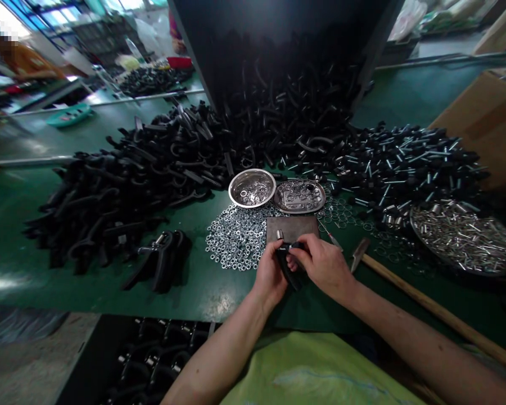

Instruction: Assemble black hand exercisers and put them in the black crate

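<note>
Both my hands meet in front of a flat metal block (293,226). My left hand (271,273) is closed around a black plastic part (290,273) with a silver spring or screw at its top. The fingers of my right hand (322,264) pinch at the upper end of the same part; whether they also hold a smaller piece is hidden. Left of the block lies a heap of small metal nuts (236,239). Behind it stand a round metal bowl (252,188) and an oval metal tray (300,197) with rings and small parts.
A hammer (417,295) lies at the right, near a tray of metal pins (464,236). Black-headed bolts (405,163) and black handles (122,191) are heaped behind. Finished-looking black pieces (162,261) lie at the left. A cardboard box (484,126) stands at the right.
</note>
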### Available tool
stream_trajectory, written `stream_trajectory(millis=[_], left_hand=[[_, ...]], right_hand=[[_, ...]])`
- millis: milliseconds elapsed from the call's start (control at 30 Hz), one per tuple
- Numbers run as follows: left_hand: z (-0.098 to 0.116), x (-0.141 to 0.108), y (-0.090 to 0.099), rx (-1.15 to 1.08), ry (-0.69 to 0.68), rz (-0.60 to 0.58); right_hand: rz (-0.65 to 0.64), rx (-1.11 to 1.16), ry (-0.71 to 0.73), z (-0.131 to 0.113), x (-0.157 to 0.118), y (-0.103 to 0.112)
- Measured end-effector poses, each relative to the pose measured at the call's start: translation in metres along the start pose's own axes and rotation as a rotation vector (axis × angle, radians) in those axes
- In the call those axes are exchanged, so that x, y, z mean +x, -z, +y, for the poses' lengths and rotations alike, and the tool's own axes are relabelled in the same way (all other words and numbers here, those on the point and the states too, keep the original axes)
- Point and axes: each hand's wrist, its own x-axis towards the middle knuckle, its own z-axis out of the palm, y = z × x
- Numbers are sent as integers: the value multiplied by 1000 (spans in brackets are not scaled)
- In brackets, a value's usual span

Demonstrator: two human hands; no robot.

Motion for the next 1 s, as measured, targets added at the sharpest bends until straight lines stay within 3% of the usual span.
stream_trajectory(millis=[100,200,367,533,667,800,900,1000], left_hand=[[-3,1,1,46,-85,62],[-4,1,1,71,-118,103],[-3,-2,-1,71,-184,135],[-4,-4,0,231,-327,87],[-2,-5,3,277,-397,87],[5,-6,3,442,-425,97],[9,-6,1,512,-416,70],[9,-7,-1,588,-469,137]], right_hand=[[-162,-69,-203,-1,5,2],[-300,-133,-242,0,6,6],[-138,127,88,4,-2,4],[-241,344,-205,0,-2,3],[-146,307,-61,-3,0,6],[-248,467,-279,-2,3,6],[-196,584,-323,-5,6,2],[-189,984,-595,-12,7,-8]])
